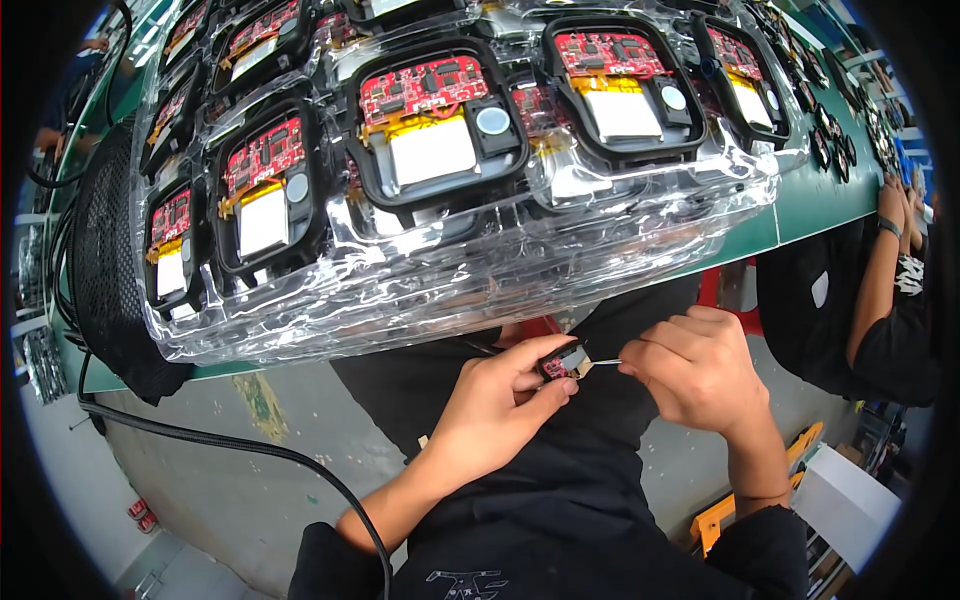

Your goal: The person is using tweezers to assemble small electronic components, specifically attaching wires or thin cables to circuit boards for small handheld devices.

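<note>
My left hand [500, 405] is closed round a small black device housing [562, 366] with a red circuit board inside, held above my lap. Between thumb and fingers of my right hand [697, 368] is a thin metal tool [606, 362]; most of it is hidden by the fist, so its kind does not show. Its tip reaches a small pale piece at the housing's right side. In front of both hands is a stack of clear plastic trays [480, 285]. Several similar housings [437, 125] sit in the top tray, with red boards, white rectangular packs and round silvery discs.
The stack rests on a green table [775, 222]. A black mesh bag [115, 270] stands to its left, and a black cable [230, 440] loops down past my left forearm. At the right are a co-worker's arm [880, 265], small black parts [832, 140] and a white box [850, 500].
</note>
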Motion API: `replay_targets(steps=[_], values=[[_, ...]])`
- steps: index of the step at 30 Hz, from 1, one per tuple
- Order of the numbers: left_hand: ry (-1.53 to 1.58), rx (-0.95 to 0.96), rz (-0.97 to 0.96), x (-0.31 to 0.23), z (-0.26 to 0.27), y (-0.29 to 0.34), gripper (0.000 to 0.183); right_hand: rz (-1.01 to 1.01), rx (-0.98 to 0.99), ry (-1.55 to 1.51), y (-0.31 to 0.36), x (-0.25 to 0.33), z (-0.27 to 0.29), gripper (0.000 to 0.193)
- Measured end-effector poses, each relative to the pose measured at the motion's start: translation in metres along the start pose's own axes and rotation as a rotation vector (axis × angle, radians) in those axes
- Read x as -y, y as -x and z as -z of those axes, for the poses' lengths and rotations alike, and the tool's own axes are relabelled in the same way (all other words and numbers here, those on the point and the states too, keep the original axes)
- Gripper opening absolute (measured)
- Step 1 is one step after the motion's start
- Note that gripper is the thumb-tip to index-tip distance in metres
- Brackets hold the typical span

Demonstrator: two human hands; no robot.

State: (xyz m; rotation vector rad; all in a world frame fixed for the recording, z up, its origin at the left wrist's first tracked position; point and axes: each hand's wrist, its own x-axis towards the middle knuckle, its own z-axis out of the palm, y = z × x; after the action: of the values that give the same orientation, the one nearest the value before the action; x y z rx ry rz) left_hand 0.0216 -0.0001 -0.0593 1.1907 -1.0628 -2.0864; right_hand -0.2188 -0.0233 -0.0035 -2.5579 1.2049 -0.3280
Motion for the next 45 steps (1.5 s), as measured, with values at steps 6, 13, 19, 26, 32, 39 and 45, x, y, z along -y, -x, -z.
replay_targets(steps=[6, 13, 19, 26, 32, 39, 45], values=[[0.102, -0.018, 0.074, -0.003, 0.0, -0.003, 0.043, -0.024, -0.043, -0.159, 0.003, -0.007, -0.006, 0.019], [0.08, 0.0, 0.109, -0.008, 0.002, -0.004, 0.041, -0.123, -0.02, -0.461, 0.005, -0.017, -0.016, 0.012], [-0.094, -0.048, 0.135, -0.011, 0.0, -0.006, 0.042, -0.155, 0.003, -0.639, 0.004, -0.013, -0.023, 0.009], [0.201, -0.058, 0.082, 0.001, 0.001, -0.006, 0.05, -0.578, 0.071, -0.686, 0.004, -0.017, -0.02, 0.008], [0.542, -0.04, 0.18, 0.008, 0.007, -0.01, 0.042, -0.614, 0.029, -0.102, 0.012, -0.012, -0.045, 0.016], [0.62, -0.111, 0.138, 0.017, 0.004, -0.014, 0.04, -0.124, -0.197, -0.198, 0.002, 0.014, -0.044, 0.039], [0.505, -0.086, 0.157, 0.024, 0.007, -0.015, 0.042, -0.031, -0.16, -0.086, 0.001, 0.023, -0.067, 0.039]])
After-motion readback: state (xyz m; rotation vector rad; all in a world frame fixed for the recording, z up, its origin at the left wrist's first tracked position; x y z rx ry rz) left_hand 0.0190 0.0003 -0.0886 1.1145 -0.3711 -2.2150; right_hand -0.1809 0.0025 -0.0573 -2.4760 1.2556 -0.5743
